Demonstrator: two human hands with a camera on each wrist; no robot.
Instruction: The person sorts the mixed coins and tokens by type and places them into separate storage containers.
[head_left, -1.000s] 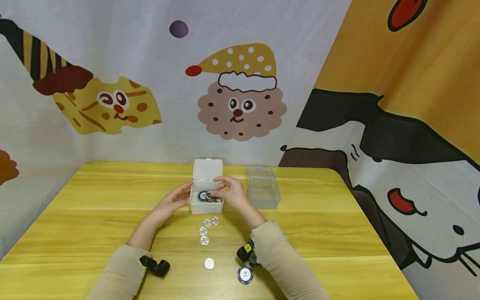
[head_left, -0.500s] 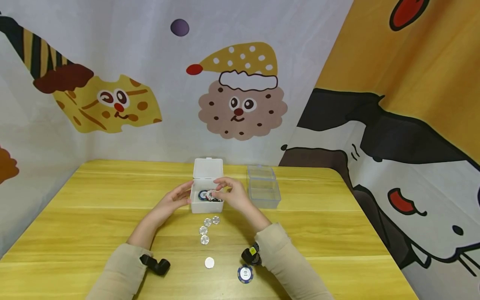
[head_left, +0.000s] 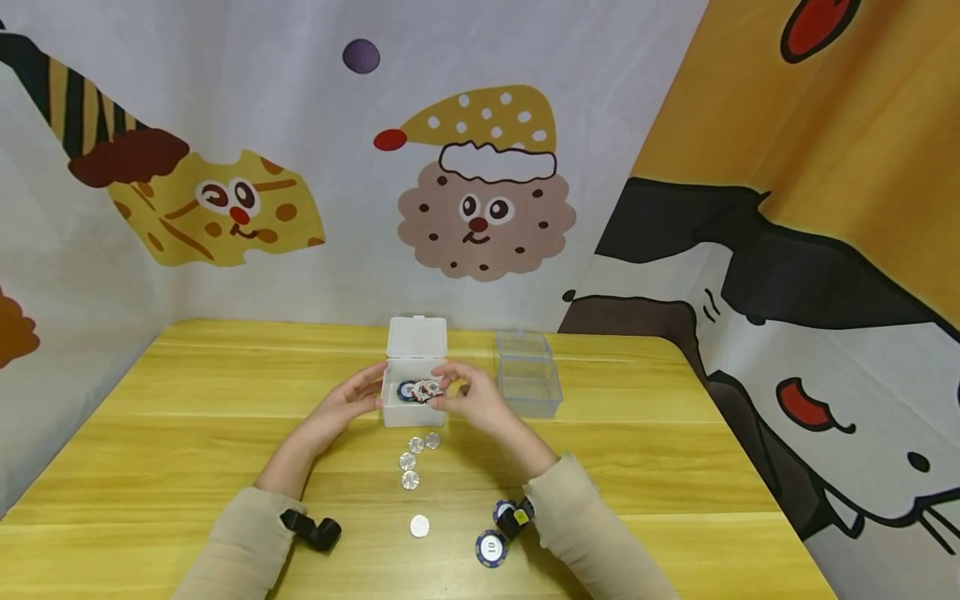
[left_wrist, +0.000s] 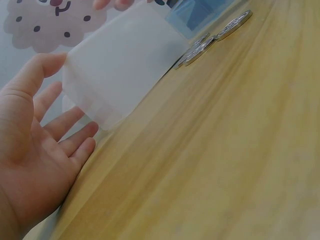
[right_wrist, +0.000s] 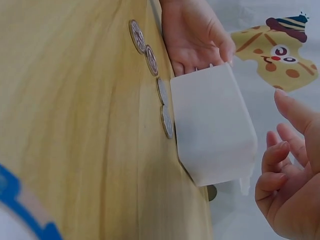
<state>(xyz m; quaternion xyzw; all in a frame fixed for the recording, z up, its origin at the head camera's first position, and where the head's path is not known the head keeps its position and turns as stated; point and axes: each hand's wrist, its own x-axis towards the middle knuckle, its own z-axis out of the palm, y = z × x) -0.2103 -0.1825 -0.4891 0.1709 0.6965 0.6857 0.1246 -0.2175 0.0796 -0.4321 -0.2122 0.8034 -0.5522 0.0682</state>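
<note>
A small white plastic box (head_left: 414, 416) stands on the table with its lid raised. Inside it lie a blue poker chip (head_left: 406, 390) and several white patterned chips (head_left: 427, 389) heaped to its right. My left hand (head_left: 356, 395) touches the box's left side, its thumb at the front corner and its fingers loosely extended, as the left wrist view shows. Over the box's right rim is my right hand (head_left: 476, 400). In the right wrist view that hand's fingers are loosely bent beside the box, and nothing shows between them.
Several silver coins (head_left: 407, 462) lie in a bent row before the box, with a plain white disc (head_left: 420, 526) nearer. Blue chips (head_left: 491, 549) lie near the right wrist's camera. A clear divided box (head_left: 528, 387) stands right of the white one. Behind hangs a printed cloth (head_left: 360, 208).
My right hand has drawn back a little to the right, and white chips it had been touching now lie in the box in plain view. My left hand stays where it was.
</note>
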